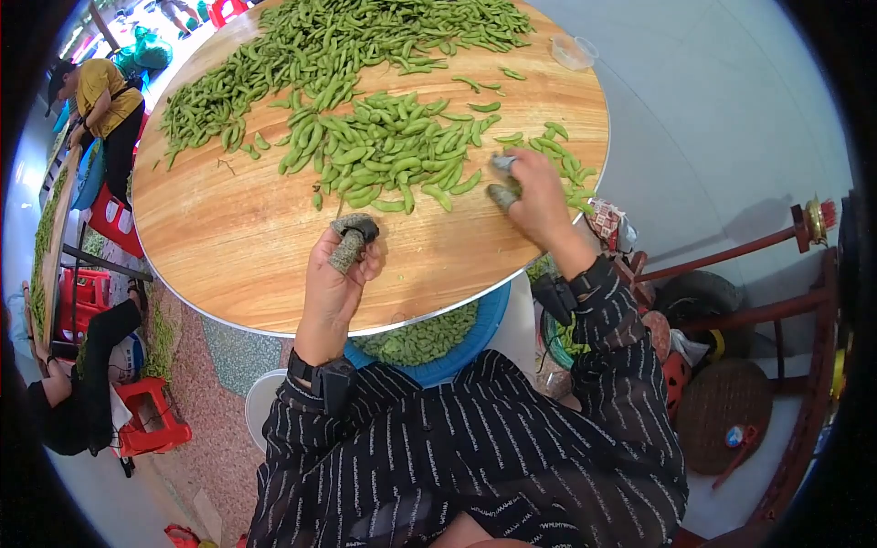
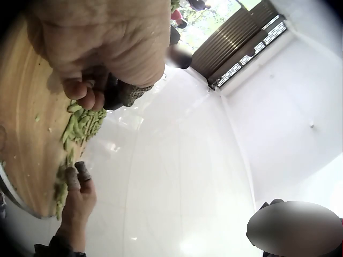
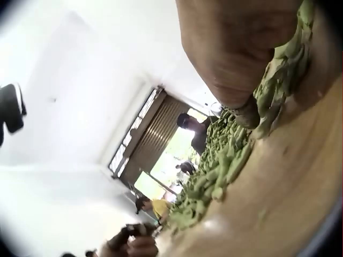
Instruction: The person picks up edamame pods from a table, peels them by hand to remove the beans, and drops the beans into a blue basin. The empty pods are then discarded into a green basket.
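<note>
Both hands are over a round wooden table (image 1: 219, 242) with green soybean pods on it. My left hand (image 1: 333, 283) is near the table's front edge, palm up, its fingers curled and the wrapped thumb against a dark-wrapped finger; no pod shows in it. The nearer heap of pods (image 1: 384, 146) lies just beyond it. My right hand (image 1: 539, 196) reaches down at the right, its grey-wrapped thumb and forefinger parted near the tabletop. A small group of pods (image 1: 571, 169) lies beside it, partly hidden by the hand in the right wrist view (image 3: 278, 75).
A larger pod heap (image 1: 301, 55) covers the table's far side, with a clear plastic cup (image 1: 573, 53) at the rim. Below the front edge is a blue basin (image 1: 493, 315) of green beans, beside a white bucket (image 1: 263, 402). Red stools (image 1: 151, 420) and other people are at left.
</note>
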Available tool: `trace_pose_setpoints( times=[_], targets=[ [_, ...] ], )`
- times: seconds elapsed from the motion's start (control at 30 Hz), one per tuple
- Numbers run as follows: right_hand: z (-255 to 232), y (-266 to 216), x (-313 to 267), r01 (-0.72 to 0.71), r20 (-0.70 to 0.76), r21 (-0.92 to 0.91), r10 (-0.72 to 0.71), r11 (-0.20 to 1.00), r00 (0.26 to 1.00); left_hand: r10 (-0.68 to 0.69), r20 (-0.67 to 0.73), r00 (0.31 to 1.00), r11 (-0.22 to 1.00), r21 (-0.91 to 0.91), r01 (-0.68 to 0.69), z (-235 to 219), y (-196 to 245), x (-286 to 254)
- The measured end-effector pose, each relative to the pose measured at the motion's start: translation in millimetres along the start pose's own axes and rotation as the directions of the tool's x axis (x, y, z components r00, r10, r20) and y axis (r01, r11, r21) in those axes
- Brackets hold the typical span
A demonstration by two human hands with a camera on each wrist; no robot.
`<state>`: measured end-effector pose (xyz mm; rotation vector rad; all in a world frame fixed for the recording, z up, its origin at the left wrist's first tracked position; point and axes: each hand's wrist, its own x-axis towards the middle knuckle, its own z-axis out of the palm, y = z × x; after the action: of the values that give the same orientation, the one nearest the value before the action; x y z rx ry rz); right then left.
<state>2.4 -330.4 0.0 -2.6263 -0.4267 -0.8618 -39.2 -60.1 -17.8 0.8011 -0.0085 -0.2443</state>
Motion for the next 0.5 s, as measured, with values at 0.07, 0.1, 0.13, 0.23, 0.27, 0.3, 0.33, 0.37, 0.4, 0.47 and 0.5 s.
trace_pose_setpoints(
  times=[0.07, 0.1, 0.13, 0.23, 0.27, 0.3, 0.33, 0.37, 0.4, 0.47, 0.5],
  targets=[
    [10, -11, 1, 0.150, 0.002, 0.113, -0.151, 0.982, 0.988, 0.025, -0.038, 0.999, 1.000, 0.015, -0.025, 0, -1, 1],
    [13, -9, 0, 0.149, 0.002, 0.116, -0.150, 0.982, 0.989, 0.025, -0.040, 0.999, 1.000, 0.017, -0.024, 0, -1, 0],
    [19, -4, -2, 0.163, 0.047, 0.096, -0.168, 0.982, 0.985, 0.013, -0.027, 1.000, 1.000, 0.013, -0.013, -1, -1, 0],
    [21, 14, -3, 0.128, 0.154, 0.045, -0.133, 0.991, 0.979, 0.002, -0.003, 1.000, 1.000, 0.007, -0.002, -2, 0, 1],
    [18, 19, -3, 0.080, 0.213, 0.007, -0.080, 0.997, 0.974, 0.003, 0.009, 1.000, 1.000, 0.002, -0.003, -2, 0, 1],
    [15, 22, -3, 0.080, 0.212, 0.005, -0.079, 0.997, 0.974, 0.002, 0.012, 1.000, 1.000, 0.002, -0.003, -1, 0, 1],
    [10, 23, -3, 0.087, 0.188, 0.026, -0.091, 0.996, 0.978, -0.004, -0.003, 1.000, 1.000, 0.022, 0.004, -1, 0, 1],
    [6, 23, -3, 0.096, 0.163, 0.048, -0.103, 0.994, 0.981, -0.010, -0.017, 1.000, 0.999, 0.043, 0.011, -1, 1, 1],
    [1, 20, -1, 0.096, 0.160, 0.044, -0.102, 0.994, 0.982, -0.009, -0.013, 1.000, 0.999, 0.042, 0.010, -1, 0, 1],
    [-8, 5, -1, 0.138, -0.022, -0.009, -0.138, 0.990, 0.990, 0.014, 0.012, 1.000, 0.997, 0.070, -0.015, -2, -1, 1],
    [-12, -7, -3, 0.136, -0.026, -0.008, -0.136, 0.991, 0.990, 0.015, 0.013, 1.000, 0.997, 0.074, -0.016, -1, -1, 0]
  ],
)
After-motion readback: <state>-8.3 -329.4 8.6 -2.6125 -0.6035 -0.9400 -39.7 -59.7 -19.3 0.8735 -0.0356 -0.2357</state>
